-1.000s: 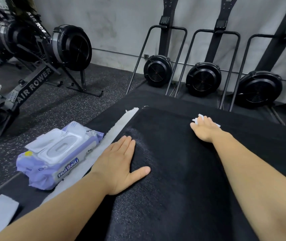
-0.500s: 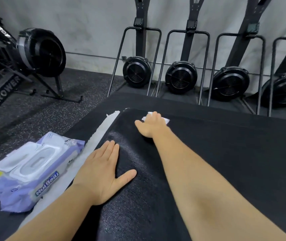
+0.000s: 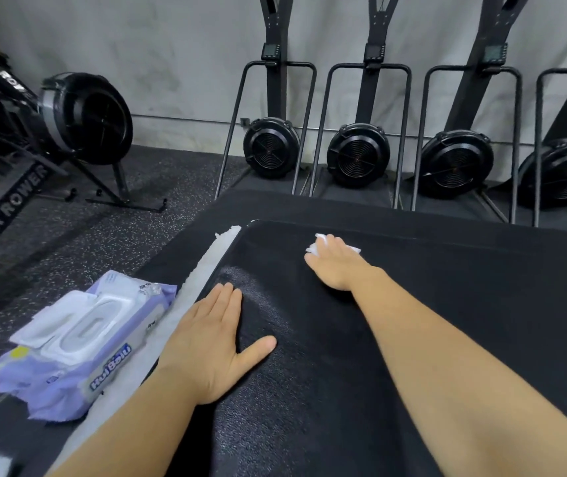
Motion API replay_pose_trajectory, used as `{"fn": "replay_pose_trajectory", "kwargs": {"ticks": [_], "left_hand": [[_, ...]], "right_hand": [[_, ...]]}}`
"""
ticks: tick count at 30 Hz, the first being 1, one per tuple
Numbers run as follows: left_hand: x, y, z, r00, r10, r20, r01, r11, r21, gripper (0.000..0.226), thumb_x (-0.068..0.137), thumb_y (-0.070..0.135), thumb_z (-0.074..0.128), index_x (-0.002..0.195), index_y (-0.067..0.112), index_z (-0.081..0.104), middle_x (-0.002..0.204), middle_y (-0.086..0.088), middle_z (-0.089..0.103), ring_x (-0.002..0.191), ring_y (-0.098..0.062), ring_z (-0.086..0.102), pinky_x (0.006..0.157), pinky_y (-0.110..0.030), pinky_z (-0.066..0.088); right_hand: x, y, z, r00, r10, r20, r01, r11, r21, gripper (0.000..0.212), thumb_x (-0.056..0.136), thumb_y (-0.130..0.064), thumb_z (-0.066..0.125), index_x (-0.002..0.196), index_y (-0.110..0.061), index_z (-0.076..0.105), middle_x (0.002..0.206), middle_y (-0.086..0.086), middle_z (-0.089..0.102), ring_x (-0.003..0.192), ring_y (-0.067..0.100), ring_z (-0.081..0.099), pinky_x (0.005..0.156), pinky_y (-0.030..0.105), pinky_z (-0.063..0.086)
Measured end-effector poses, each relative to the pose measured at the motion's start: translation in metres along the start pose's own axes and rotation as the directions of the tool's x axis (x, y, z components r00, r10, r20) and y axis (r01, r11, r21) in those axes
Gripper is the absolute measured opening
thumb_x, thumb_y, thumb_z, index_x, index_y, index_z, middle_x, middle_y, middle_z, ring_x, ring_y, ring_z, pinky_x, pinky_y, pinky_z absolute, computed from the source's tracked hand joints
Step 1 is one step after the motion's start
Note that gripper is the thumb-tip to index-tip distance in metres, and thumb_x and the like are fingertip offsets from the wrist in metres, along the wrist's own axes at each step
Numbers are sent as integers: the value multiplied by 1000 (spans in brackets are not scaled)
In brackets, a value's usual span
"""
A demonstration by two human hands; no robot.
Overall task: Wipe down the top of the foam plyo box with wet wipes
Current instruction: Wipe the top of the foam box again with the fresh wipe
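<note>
Grey wall and a row of black fan machines (image 3: pixel 357 154) back the head view, where the black foam plyo box (image 3: pixel 430 304) fills the lower right. Its near and right edges are cut off, so its long axis cannot be told, and its left edge runs away from the camera beside a white strip (image 3: pixel 203 270). Its pebbled top has a dull sheen by the flat, straight-fingered left hand (image 3: pixel 213 342), while toward the far left corner the right hand (image 3: pixel 335 266) presses flat on a mostly hidden white wet wipe (image 3: pixel 314 247), and a lilac wipes pack (image 3: pixel 79 342) lies left of the strip.
</note>
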State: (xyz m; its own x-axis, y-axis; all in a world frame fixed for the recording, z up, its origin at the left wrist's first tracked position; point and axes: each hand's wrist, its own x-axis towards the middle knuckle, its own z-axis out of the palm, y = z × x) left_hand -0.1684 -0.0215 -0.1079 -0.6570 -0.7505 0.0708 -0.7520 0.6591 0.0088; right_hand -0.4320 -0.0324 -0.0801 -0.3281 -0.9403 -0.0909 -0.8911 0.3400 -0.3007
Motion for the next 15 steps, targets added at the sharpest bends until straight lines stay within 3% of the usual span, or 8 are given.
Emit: {"fn": "replay_pose_trajectory", "kwargs": {"ticks": [5,10,15], "left_hand": [[0,-1,1,1000,8,13,-8,1000,-5,111,70,85,-9,155,15,-2,163,-1,-8,148,-13,-13,121,-32,-2],[1,-2,1,1000,10,10,-10,1000,12,111,69,85,-8,155,15,-3,163,-1,-8,148,-13,-13,121,-32,-2],[2,-2,3,1000,9,1,-9,1000,18,115,65,86,-12,155,15,-2,163,-1,-7,148,-12,-13,121,-32,-2]], "right_hand": [[-17,56,-15,973,229,9,-229,973,0,62,104,-40,27,156,-10,14,156,10,25,145,25,20,119,42,17],[-16,38,-10,918,391,-63,-395,917,-58,70,100,-51,25,155,-6,18,151,11,28,141,26,23,115,38,19],[-7,-26,9,939,337,-70,-342,936,-85,79,97,-60,23,154,-5,20,150,12,28,139,28,23,115,37,19]]}}
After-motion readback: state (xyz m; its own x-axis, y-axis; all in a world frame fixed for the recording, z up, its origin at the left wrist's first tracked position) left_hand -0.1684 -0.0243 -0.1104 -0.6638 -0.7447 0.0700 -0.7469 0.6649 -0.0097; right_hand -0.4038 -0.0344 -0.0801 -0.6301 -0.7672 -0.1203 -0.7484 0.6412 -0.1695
